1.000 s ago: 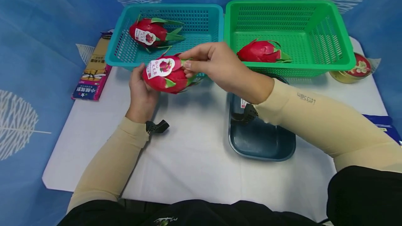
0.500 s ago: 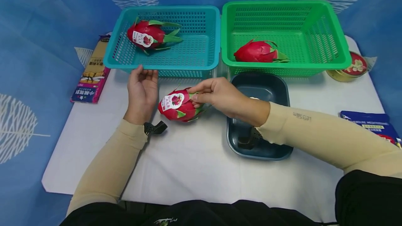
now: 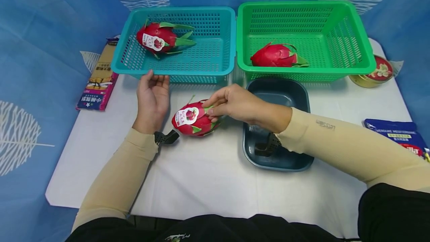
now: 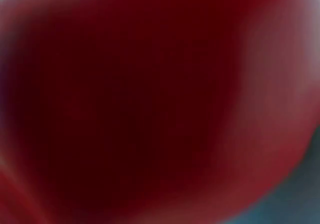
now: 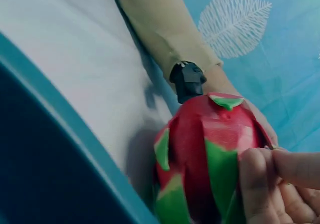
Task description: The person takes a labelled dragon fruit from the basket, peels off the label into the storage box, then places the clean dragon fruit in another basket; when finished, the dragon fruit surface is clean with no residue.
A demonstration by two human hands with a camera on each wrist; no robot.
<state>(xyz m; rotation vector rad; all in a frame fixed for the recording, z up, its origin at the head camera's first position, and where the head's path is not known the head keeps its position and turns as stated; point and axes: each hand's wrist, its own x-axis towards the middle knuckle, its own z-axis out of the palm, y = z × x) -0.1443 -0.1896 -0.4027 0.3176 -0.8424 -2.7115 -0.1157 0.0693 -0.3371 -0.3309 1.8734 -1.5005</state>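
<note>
My right hand (image 3: 235,102) pinches a red dragon fruit (image 3: 191,126) by the green scales at its stem end. A white label faces up on the fruit. Seen from the right wrist, the thumb and fingers (image 5: 257,179) grip the side of the dragon fruit (image 5: 200,129). My left hand (image 3: 152,98) lies palm up with loosely bent fingers, just left of the fruit and below the front rim of the blue basket. A blurred red surface of the dragon fruit (image 4: 150,103) fills most of the left wrist view.
The blue basket (image 3: 211,73) holds a labelled dragon fruit (image 3: 158,36). Beside it, the green basket (image 3: 309,72) holds another dragon fruit (image 3: 273,55). A dark blue tub (image 3: 279,163) sits under my right forearm. Packets (image 3: 95,81) (image 3: 396,133) and a round tin (image 3: 379,72) lie near the edges.
My right hand has brought the dragon fruit down toward the front and slightly right, away from the blue basket. The left hand has let go of the fruit and stays near the basket.
</note>
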